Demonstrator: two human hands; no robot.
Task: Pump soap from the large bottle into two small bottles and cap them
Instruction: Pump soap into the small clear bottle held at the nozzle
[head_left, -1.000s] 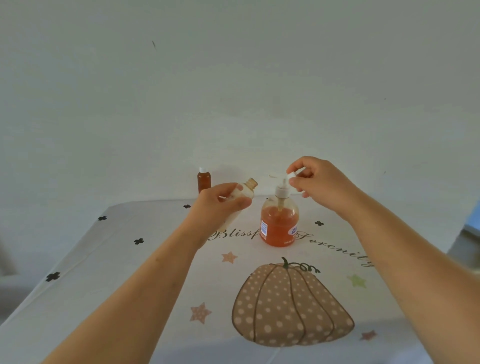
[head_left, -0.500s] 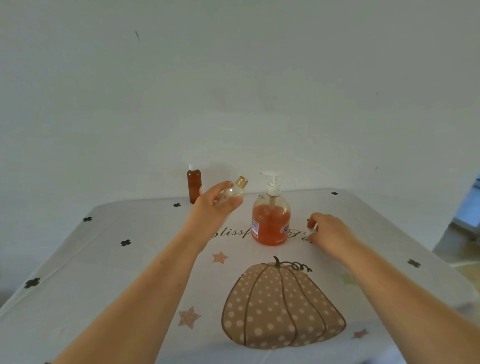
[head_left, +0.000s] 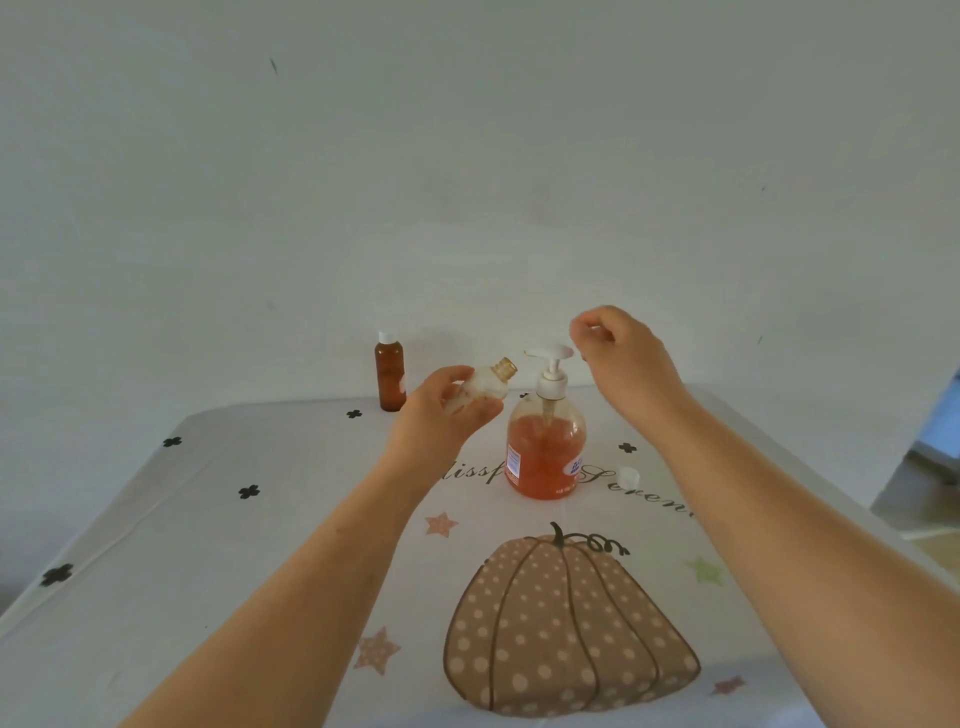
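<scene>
Pumpkin-print counter (head_left: 234, 545), large bottle (head_left: 545, 457) central.
Left grip (head_left: 441, 415) holds small bottle (head_left: 483, 387) (tilted) at its ten o'clock; right grip (head_left: 623, 353) curled, empty.

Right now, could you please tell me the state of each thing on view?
Large bottle: upright, partly full, pump up.
Clear small bottle: uncapped, tilted, held by left hand.
Amber small bottle: upright, capped.
Loose cap: lying on tablecloth.
Right hand: curled, above pump, holding nothing.
</scene>
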